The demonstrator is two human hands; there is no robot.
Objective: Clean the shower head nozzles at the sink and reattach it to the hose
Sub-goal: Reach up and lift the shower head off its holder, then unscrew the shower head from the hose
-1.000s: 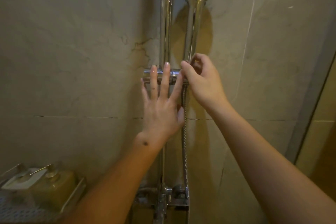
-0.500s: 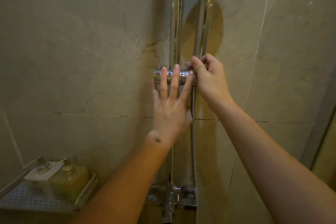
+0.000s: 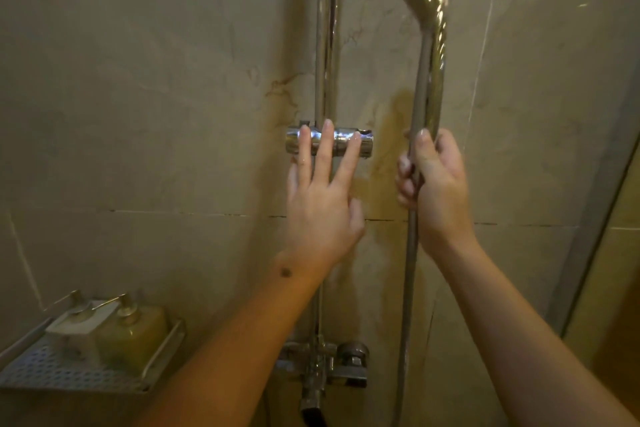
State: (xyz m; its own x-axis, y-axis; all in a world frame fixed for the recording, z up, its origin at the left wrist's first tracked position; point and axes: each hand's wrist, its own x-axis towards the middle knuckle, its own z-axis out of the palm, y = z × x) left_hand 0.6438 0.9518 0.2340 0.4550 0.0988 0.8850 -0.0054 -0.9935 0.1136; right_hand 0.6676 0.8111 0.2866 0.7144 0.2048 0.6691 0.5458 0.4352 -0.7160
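A chrome shower head [image 3: 427, 21] with a long handle stands upright to the right of the wall rail [image 3: 327, 31], clear of the chrome holder bracket [image 3: 363, 142]. My right hand [image 3: 433, 184] is wrapped around the lower end of its handle. The metal hose [image 3: 408, 288] hangs straight down from below that hand. My left hand [image 3: 322, 198] lies flat with spread fingers, its fingertips resting on the bracket. The nozzle face is turned away and hidden.
A chrome mixer valve [image 3: 322, 364] sits low on the rail. At the lower left a perforated wall shelf [image 3: 45, 374] carries two pump bottles [image 3: 131, 333]. A glass partition edge [image 3: 595, 218] runs down the right side. Beige tiles cover the wall.
My right hand has lifted the shower head out of the bracket and moved it right, away from the rail. My left hand stays on the bracket. The view has shifted slightly.
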